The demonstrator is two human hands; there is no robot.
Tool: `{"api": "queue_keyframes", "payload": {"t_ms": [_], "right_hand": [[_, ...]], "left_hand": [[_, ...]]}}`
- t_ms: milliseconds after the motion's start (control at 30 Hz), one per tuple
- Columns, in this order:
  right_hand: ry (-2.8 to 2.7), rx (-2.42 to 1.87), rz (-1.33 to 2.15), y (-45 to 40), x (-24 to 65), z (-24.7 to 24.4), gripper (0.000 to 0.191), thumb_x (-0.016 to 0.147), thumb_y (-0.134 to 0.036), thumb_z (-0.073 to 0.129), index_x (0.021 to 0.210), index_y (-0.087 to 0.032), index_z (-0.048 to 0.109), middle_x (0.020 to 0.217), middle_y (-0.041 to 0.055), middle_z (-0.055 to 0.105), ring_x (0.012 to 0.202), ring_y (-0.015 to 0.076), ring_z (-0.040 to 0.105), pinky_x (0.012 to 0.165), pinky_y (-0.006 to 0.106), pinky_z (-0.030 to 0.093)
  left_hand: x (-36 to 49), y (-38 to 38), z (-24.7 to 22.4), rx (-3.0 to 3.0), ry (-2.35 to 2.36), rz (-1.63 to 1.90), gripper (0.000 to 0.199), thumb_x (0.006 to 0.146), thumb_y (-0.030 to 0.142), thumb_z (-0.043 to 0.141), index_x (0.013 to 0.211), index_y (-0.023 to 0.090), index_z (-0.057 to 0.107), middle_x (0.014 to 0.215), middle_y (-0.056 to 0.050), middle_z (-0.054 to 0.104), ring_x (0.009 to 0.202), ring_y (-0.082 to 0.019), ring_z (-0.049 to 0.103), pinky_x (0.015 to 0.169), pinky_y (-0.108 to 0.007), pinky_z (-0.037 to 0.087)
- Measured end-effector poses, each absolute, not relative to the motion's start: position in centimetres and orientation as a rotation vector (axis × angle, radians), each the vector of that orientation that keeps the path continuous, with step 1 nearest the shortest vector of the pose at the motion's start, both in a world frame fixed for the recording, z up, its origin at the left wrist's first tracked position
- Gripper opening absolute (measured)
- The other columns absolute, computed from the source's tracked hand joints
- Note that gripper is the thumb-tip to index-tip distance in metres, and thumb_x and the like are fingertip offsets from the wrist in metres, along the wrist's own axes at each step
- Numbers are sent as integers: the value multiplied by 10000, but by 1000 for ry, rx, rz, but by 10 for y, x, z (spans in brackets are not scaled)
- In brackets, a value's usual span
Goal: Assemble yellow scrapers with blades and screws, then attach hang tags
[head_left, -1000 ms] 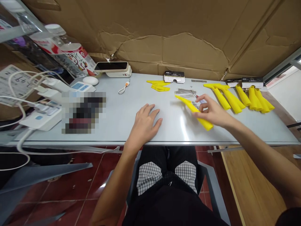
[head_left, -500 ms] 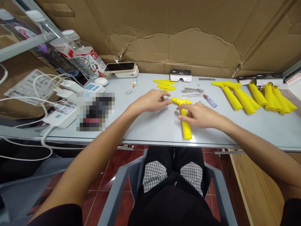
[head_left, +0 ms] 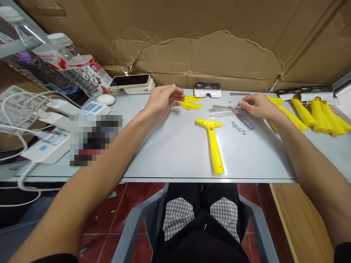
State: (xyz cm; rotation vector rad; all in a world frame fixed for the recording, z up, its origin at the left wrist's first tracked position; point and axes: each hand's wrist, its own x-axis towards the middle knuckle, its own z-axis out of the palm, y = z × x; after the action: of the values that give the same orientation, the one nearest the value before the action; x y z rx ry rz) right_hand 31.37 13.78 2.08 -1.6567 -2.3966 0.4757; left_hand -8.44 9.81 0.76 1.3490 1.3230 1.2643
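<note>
Desk (head_left: 170,146) w/ blk-wht box (head_left: 207,92), yel. T-handle (head_left: 214,148)

box print (head_left: 207,87), bottle label (head_left: 89,73), paper label (head_left: 13,104), illegible

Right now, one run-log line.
left hand: by flat yellow pieces, grip unclear | right hand: near screwdriver, grip unclear | yellow T-shaped handle: on table, unheld

Scraper handle (head_left: 215,149): plain yellow. Desk (head_left: 175,146): pale grey. Trousers (head_left: 178,215): black, black-and-white checked patches.
</note>
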Motion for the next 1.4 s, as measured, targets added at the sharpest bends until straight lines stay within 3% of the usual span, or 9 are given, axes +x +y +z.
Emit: {"api": "queue_keyframes", "payload": {"t_ms": [267, 433, 500, 733, 867, 1033, 1167, 1267, 1400], "right_hand": [[-2585, -1683, 634, 132, 319, 43, 559, 853, -682, 819, 1198, -242, 841, 1038, 111, 859, 935, 343, 779, 877, 513, 592], [-2612, -1734, 722, 138, 329, 43, 318, 850, -496, 803, 1071, -270, 842, 937, 62, 854, 872, 304, 786, 870, 488, 595], [-2601, -1786, 685, 140, 333, 44, 293, 843, -439, 804, 1080, -271, 840, 921, 50, 851, 852, 287, 784, 873, 472, 592], [-2648, -2015, 472, 140, 341, 49, 361, 826, -311, 792, 1180, -269, 848, 996, 52, 873, 998, 328, 813, 872, 458, 601], [-2523, -1846, 338, 127, 330, 51, 400, 924, -487, 808, 1235, -240, 858, 1141, 112, 878, 1143, 394, 803, 1060, 563, 618], [-1880, -1220, 1063, 110, 303, 42, 557, 1092, -696, 625, 1331, -227, 806, 1432, 155, 818, 1360, 380, 768, 1175, 581, 643], [-1699, -1110, 1356, 108, 295, 36, 537, 1046, -746, 698, 1221, -252, 816, 1374, 155, 838, 1318, 383, 792, 1171, 594, 654], [-1758, -1281, 1267, 109, 298, 36, 472, 1085, -676, 676, 1214, -248, 827, 1292, 161, 855, 1144, 356, 839, 1008, 552, 701], [-2120, -1518, 631, 111, 300, 38, 304, 1039, -519, 717, 974, -239, 819, 930, 103, 838, 721, 253, 746, 721, 450, 594]], "left_hand": [[-96, 119, -13, 1370, 1293, 1276, 691, 1175, 602, 285, 1443, 162, 746, 1615, -216, 717, 1546, -324, 674, 1286, -557, 545], [-95, 119, -28, 2285, 1408, 883, 742, 1136, 562, 444, 1717, 118, 569, 1887, -200, 403, 1801, -321, 305, 1478, -531, 182], [-94, 118, -32, 2462, 1392, 596, 773, 1132, 521, 414, 1759, 79, 510, 1920, -210, 312, 1821, -350, 231, 1482, -550, 155], [-95, 108, -20, 2599, 1415, 321, 681, 1125, 414, 398, 1712, 133, 599, 1854, -183, 471, 1732, -389, 428, 1429, -600, 332], [-90, 95, -7, 2622, 1369, 266, 650, 1114, 438, 438, 1636, 136, 681, 1776, -192, 577, 1665, -411, 520, 1409, -590, 370], [-76, 87, 0, 2175, 1365, 878, 581, 1147, 479, 451, 1528, 164, 755, 1702, -166, 665, 1628, -369, 573, 1408, -579, 372], [-70, 90, 6, 1375, 1177, 1258, 482, 1152, 471, 467, 1291, 161, 808, 1531, -194, 774, 1472, -311, 711, 1235, -485, 571], [-73, 92, 14, 1079, 1117, 1366, 323, 1099, 413, 580, 1129, 174, 796, 1214, -154, 850, 1081, -231, 823, 976, -363, 658], [-76, 90, 24, 1045, 1232, 1397, 54, 949, 215, 704, 981, 194, 742, 597, 68, 492, 463, -98, 383, 501, -240, 376]]}}
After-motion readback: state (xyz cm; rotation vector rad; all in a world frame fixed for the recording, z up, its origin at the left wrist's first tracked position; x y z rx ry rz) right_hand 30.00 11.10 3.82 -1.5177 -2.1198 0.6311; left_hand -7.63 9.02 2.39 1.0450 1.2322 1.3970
